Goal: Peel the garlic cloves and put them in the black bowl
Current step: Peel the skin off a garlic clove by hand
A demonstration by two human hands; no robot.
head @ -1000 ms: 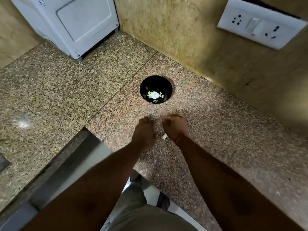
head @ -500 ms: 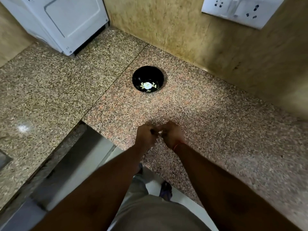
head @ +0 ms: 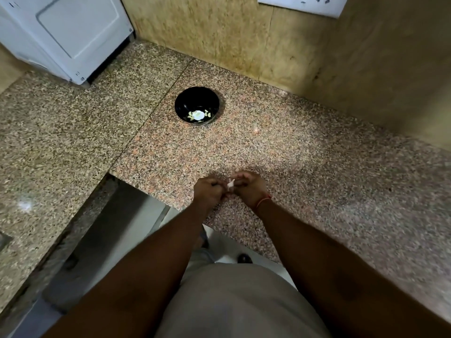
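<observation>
Left hand (head: 209, 191) and right hand (head: 249, 189) both pinch a small white garlic clove (head: 230, 184) (for peeling, apparently); round black bowl (head: 197, 95) waits beyond.

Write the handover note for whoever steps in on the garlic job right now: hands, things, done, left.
Left hand: fingers curled, pinching the garlic clove from its side.
Right hand: pinching the same clove; white skin shows between the two hands, above the near edge of the counter.
Black bowl: farther back on the counter, near the wall, with several pale peeled cloves inside.
Done: some cloves peeled and in the bowl.
Left: finish peeling this clove and drop it in the bowl. No other unpeeled cloves are visible.
</observation>
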